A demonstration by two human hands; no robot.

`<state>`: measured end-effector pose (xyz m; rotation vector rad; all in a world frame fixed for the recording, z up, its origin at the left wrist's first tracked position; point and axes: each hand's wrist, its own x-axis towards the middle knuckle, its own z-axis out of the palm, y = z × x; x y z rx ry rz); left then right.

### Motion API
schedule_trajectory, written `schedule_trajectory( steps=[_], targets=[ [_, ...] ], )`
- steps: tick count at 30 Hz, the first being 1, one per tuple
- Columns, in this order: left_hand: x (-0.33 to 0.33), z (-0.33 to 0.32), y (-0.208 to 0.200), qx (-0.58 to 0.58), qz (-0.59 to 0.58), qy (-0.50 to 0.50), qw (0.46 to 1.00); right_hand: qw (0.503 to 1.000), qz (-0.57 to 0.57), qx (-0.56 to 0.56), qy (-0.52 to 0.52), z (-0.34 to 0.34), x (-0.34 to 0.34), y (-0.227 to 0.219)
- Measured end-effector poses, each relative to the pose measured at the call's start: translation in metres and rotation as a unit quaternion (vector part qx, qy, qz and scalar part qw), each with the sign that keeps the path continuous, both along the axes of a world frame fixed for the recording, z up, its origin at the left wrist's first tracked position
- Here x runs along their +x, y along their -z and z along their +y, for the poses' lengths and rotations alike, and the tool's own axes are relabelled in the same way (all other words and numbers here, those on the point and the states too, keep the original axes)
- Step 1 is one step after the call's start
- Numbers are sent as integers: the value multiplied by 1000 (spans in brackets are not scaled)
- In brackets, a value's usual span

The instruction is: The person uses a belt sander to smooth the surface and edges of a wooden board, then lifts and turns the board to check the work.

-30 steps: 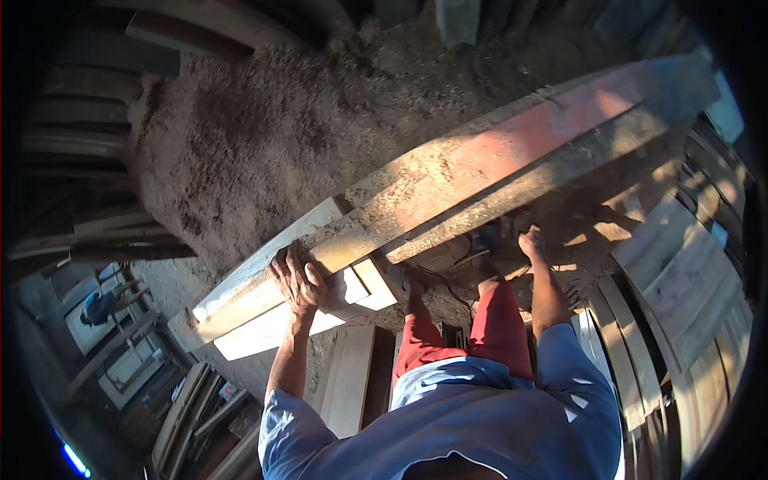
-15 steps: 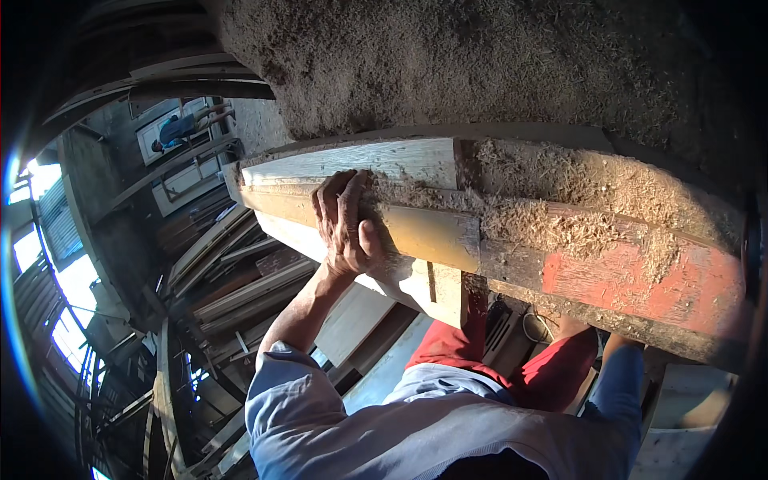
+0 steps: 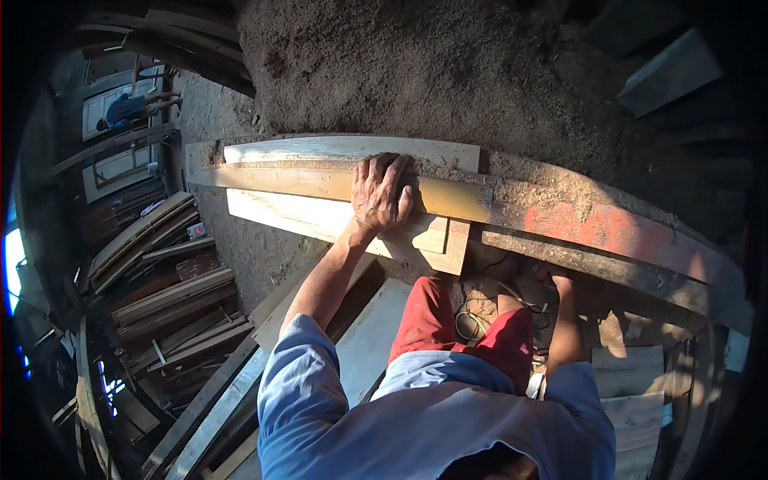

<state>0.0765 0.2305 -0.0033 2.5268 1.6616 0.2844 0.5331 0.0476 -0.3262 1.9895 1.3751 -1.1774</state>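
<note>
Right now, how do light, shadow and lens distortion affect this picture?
Head view: bright light washes out the pale board by the left hand; head view: the right hand is dim in shadow; head view: the red-painted beam looks bowed, likely from the lens.

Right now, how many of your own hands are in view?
2: the left hand lies over the yellowish strip; the right hand, partly hidden, is by the near edge of the long beam.

Dim, sawdust-strewn ground (image 3: 384,72), stacked planks (image 3: 172,296) at left, possibly a bright window (image 3: 14,260) at far left
</note>
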Motion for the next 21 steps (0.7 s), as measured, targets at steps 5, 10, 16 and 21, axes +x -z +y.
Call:
schedule_trajectory(
  steps=[5,10,16,21],
  targets=[
    [-3,-7,1,15,-20,-17,1000,997,67,27,-11,5,-36,-79],
    [2,-8,0,19,-65,-41,997,974,162,127,92,-13,-75,-146],
    [1,-54,25,118,-60,-200,971,960,269,-77,22,9,-129,-265],
    [28,-187,34,-40,-102,-214,971,956,287,-28,-43,-11,-164,-298]
  ],
)
